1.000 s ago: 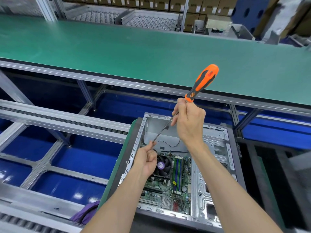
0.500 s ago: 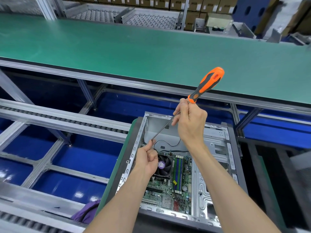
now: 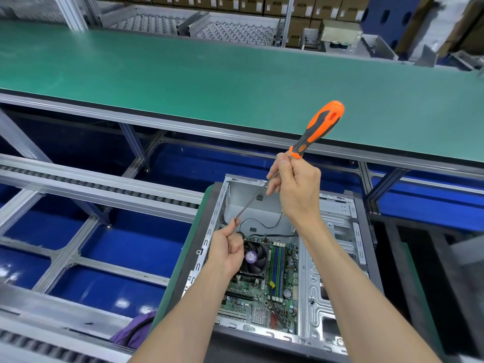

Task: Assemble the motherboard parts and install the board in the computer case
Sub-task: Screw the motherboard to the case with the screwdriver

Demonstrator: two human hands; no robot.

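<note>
My right hand (image 3: 297,191) has slid a little further from the open computer case (image 3: 337,213), carrying the orange screwdriver (image 3: 318,128) handle up and rightward across the green bench behind the case; its tilt has steepened slightly.

motherboard (image 3: 264,292) lying flat in open case (image 3: 332,258), lower centre | orange-handled screwdriver (image 3: 318,128) tilting, handle upper right
</note>
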